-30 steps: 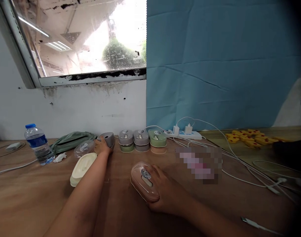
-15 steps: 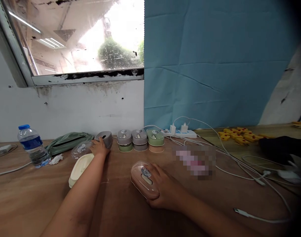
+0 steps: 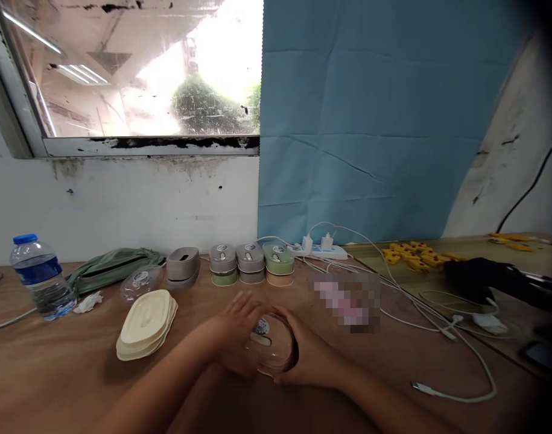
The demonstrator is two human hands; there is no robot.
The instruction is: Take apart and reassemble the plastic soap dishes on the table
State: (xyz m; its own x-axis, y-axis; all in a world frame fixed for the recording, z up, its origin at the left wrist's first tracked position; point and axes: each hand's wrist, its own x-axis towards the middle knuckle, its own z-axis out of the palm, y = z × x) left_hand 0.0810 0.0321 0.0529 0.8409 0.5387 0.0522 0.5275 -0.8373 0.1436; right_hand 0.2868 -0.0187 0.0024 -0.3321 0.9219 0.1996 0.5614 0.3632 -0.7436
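A pinkish-brown oval box (image 3: 273,346) with a clear domed lid and a round label lies in front of me on the table. My right hand (image 3: 309,352) curves around its right side, with the thumb at the near edge. At the left side is my left hand (image 3: 233,334), slightly blurred, its fingers stretched out and close against the lid; whether it presses on the box I cannot tell. To the left lies a stack of cream oval lids or trays (image 3: 146,319). Behind them stand a grey oval box (image 3: 183,268) with a slot on top and a loose clear lid (image 3: 142,282).
Along the wall stand grey box stacks (image 3: 250,262) and a green-topped one (image 3: 279,263). A water bottle (image 3: 43,277), green pouch (image 3: 115,268) and crumpled tissue (image 3: 88,302) are left. A power strip (image 3: 332,252), white cables and yellow pieces (image 3: 411,256) lie right.
My left hand has let go of the grey box at the back and come to the pinkish-brown box. My right hand has stayed on that box, which is now turned more upright in view.
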